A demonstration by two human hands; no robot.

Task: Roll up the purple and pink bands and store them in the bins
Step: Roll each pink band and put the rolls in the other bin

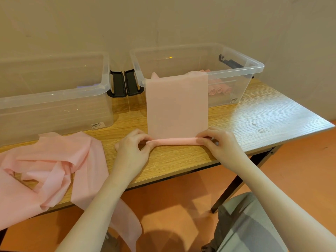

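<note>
A pink band (177,106) lies flat on the wooden table (254,122), its far end draped over the front rim of the right clear bin (254,67). Its near end is curled into a thin roll. My left hand (131,148) pinches the left end of that roll and my right hand (216,140) pinches the right end. Several rolled pink bands (219,90) lie inside the right bin. A bit of purple (87,86) shows inside the left clear bin (105,82).
A loose heap of pink bands (47,168) covers the table's left front and one strip hangs over the edge. Black bin latches (124,83) sit between the bins. A grey chair (243,222) stands at the lower right. The wall is close behind the bins.
</note>
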